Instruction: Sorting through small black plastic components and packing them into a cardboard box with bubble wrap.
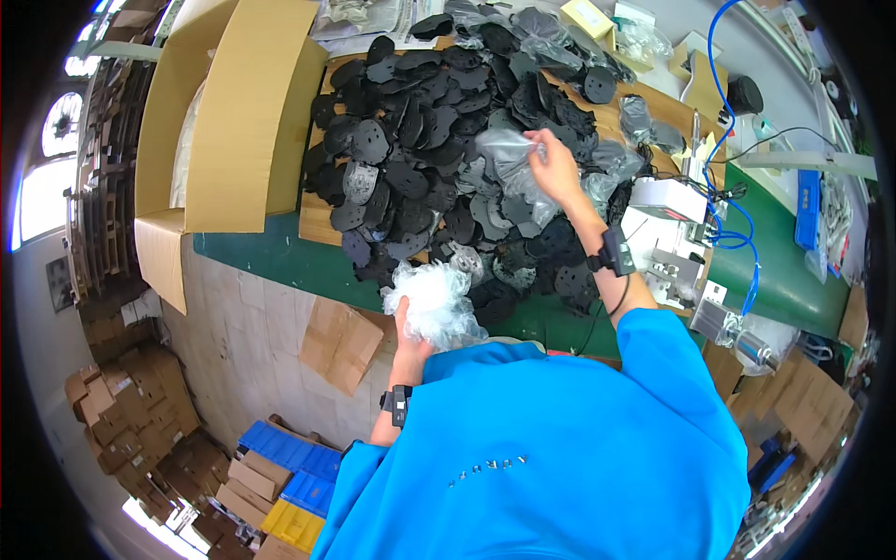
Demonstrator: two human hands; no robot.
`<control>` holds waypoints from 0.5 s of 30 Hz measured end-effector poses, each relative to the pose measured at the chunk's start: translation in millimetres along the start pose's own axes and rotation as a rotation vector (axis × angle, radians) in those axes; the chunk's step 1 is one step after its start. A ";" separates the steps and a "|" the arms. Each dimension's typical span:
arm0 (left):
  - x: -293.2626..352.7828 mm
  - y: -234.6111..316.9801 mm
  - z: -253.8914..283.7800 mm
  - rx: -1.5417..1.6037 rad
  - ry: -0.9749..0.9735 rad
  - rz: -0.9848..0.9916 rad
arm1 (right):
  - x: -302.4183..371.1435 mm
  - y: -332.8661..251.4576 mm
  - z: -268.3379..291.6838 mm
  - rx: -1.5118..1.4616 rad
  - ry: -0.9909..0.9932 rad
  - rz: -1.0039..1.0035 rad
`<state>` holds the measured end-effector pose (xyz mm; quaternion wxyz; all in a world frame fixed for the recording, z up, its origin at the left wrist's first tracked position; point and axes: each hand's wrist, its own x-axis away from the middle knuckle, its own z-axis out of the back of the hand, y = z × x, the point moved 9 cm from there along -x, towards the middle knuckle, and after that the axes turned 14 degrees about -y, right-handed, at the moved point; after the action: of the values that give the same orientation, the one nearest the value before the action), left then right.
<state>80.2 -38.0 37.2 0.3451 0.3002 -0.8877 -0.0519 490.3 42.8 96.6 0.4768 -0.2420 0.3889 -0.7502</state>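
In my left hand [407,334], near the table's front edge, I hold a crumpled bundle of clear plastic bags [431,301]. My right hand [554,166] reaches over the pile and pinches the edge of a translucent plastic bag [511,161]. This bag hangs loosely over the black parts; whether anything lies inside it I cannot tell. Below and around both hands spreads a big heap of flat, rounded black pieces with small holes [407,179]. Each of my wrists wears a black strapped device [612,252].
An open cardboard box [252,121] stands left of the heap. To the right are a small white machine [668,200] and a looping blue hose [754,252]. More plastic bags [541,30] lie at the back. Blue bins [291,452] and cardboard [342,343] are on the floor.
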 end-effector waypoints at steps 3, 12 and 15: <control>-1.9 1.7 -4.8 0.051 -0.038 0.003 | 1.6 45.0 24.0 -0.346 0.036 -0.123; 3.3 -5.9 -7.6 0.038 -0.038 0.013 | 21.7 1.2 22.4 0.124 -0.114 -0.199; 6.3 -4.8 -6.1 0.003 0.011 -0.002 | 35.7 -43.7 -14.1 0.195 -0.200 0.025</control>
<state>82.9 -44.7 44.1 0.3494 0.3017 -0.8857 -0.0495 441.6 26.2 123.7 0.5438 -0.2632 0.2678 -0.7505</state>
